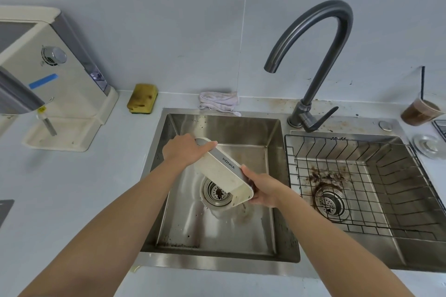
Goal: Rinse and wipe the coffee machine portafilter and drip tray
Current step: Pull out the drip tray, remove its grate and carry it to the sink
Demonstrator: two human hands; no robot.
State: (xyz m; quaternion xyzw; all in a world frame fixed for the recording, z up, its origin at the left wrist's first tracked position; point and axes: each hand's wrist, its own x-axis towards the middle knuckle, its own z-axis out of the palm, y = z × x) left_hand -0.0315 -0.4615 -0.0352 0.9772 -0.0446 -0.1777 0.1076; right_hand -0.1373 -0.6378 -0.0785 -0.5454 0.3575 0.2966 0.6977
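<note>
Here, the pale bench [72, 188] carries a steel sink with 2 basins, and the left basin [217, 128] holds the action. A cream coffee machine [60, 79] stands at the bench's far left edge. A wire basket [362, 176] sits in the right basin over brown grounds. The curved grey faucet [321, 38] rises from the sink's back rim between the basins, its spout end over the left one.

The drip tray [222, 171] is held in the air above the left basin, tipped on edge. Its long axis runs from far-left down to near-right, a broad cream face toward the camera and the grey strip lettered KONKA turned up toward the faucet. Its lower end hangs just over the drain strainer [217, 194], partly hiding it.

The left hand [181, 152] grips the far-left end, fingers curled over it; the right hand [263, 190] grips the near-right end, thumb on the grey strip.

Along the back edge lie a yellow sponge [142, 98] and a white cloth [218, 101]; a plastic cup [418, 112] of brown liquid stands far right.
</note>
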